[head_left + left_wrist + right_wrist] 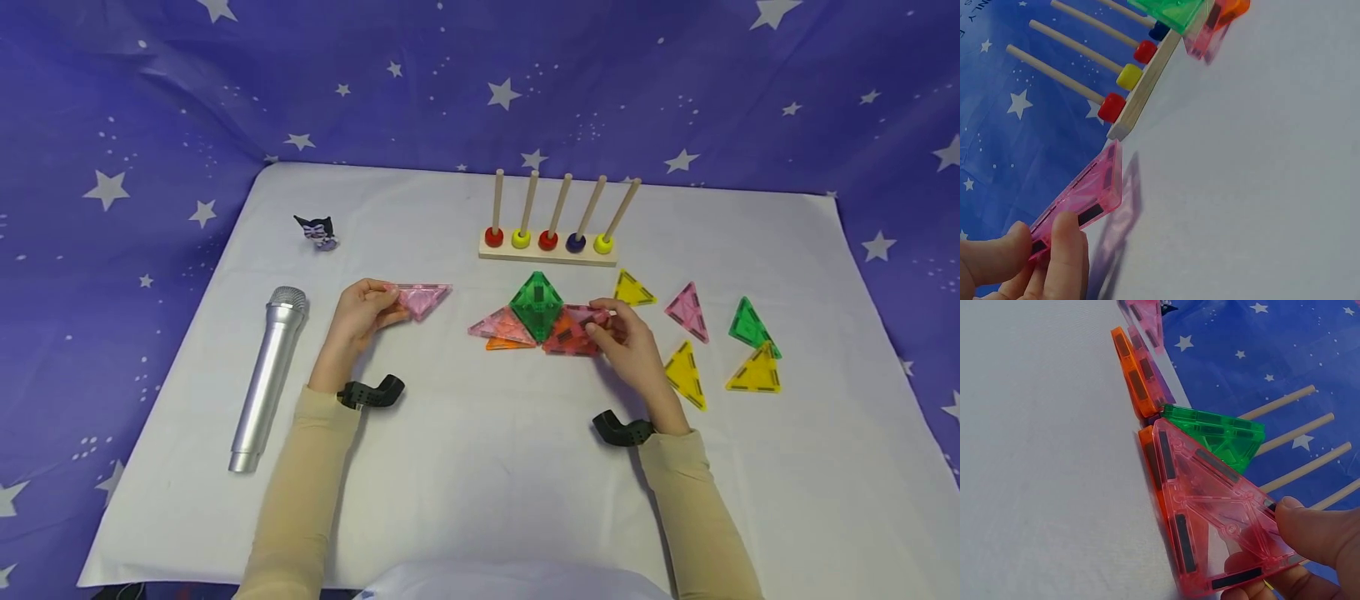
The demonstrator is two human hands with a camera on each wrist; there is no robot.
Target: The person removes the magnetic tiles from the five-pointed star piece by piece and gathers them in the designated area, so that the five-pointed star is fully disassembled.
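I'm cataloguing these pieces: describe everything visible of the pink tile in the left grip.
The pink tile is triangular, translucent and plastic-looking, with dark strips set along its edges. The left grip pinches it near one corner; nothing else is seen touching it. It is tilted, seemingly raised above the white table, which catches its shadow, with its longest edge on the far side.

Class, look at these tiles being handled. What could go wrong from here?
The left hand pinches its pink tile at one end, so it might twist or slip. The right hand grips a second pink tile close to an orange tile; a careless tug could shift the pieces there. The rack stands just behind the green piece, so a push backward might bump it.
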